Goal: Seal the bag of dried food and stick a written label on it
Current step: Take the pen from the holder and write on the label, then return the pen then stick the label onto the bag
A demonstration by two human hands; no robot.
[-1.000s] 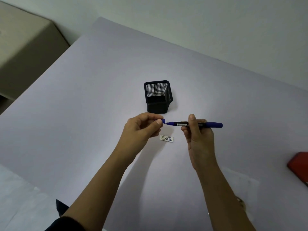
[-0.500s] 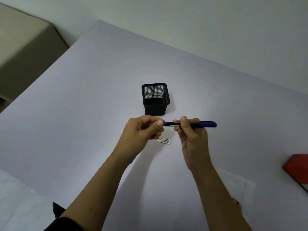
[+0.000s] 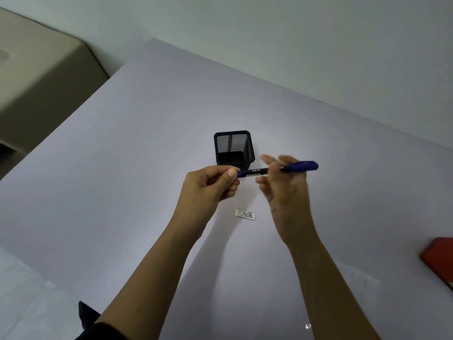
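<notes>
A black mesh cup (image 3: 232, 143) and perhaps a red box (image 3: 438, 260) sit on the table (image 3: 122, 168).

The mesh pen holder (image 3: 234, 149) is matt black metal mesh. Just in front of it, the marker pen (image 3: 259, 171) is smooth, faintly glossy plastic. Nearer than the holder, the label (image 3: 245, 214) is matt paper on the smooth, matt table (image 3: 122, 168). Far right of the holder, a red object (image 3: 438, 261) is perhaps matt card.

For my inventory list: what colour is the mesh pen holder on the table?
Black. The pen holder shows best in the head view.
</notes>
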